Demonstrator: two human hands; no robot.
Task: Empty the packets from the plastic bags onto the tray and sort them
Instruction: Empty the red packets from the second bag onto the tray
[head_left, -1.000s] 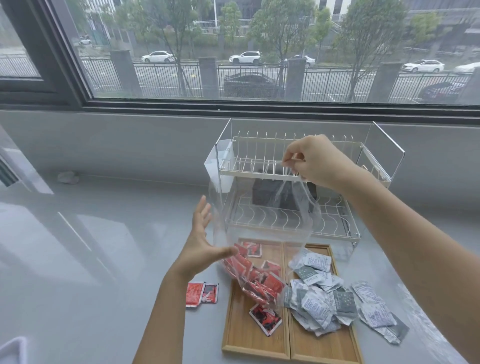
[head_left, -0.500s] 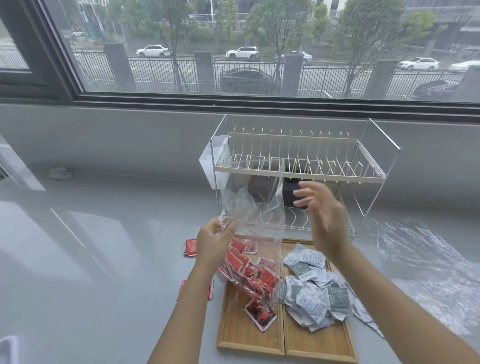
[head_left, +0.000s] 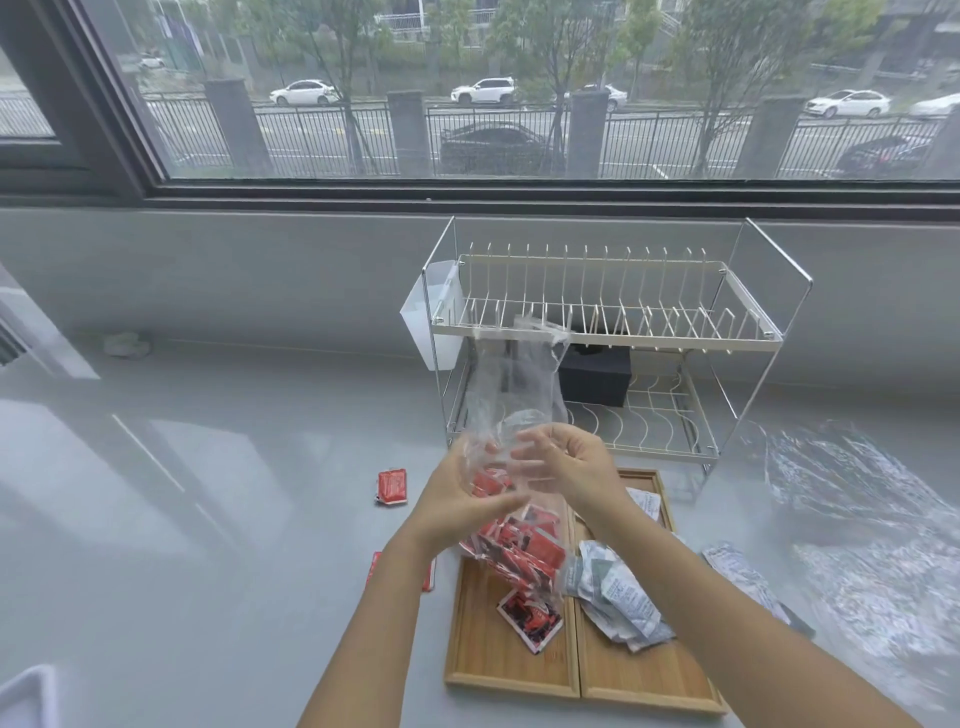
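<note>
Hands are meeting around the bag (head_left: 514, 415) at its middle: your left hand (head_left: 457, 499) is cupping it from the left with fingers curled on the film, and your right hand (head_left: 566, 467) is pinching it from the right, so both are closing on the plastic itself, not on any packet. The bag is standing roughly upright, its long axis running from the loose mouth up by the rack (head_left: 602, 332) down to the heavy end, where the red packets (head_left: 519, 551) are bunching below your hands and resting over the left half of the tray (head_left: 509, 670). That load is lying straight under the grip — so tipping it out looks like a matter of getting the mouth lower than the packets, and both hands are equally near.

White packets (head_left: 618, 597) are piling on the right half of the tray, some spilling off its right edge. Two stray packets (head_left: 390, 486) are lying on the counter to the left. Another empty bag (head_left: 857, 519) is sprawling at right. Print on the packets is showing, but it is too small to read.
</note>
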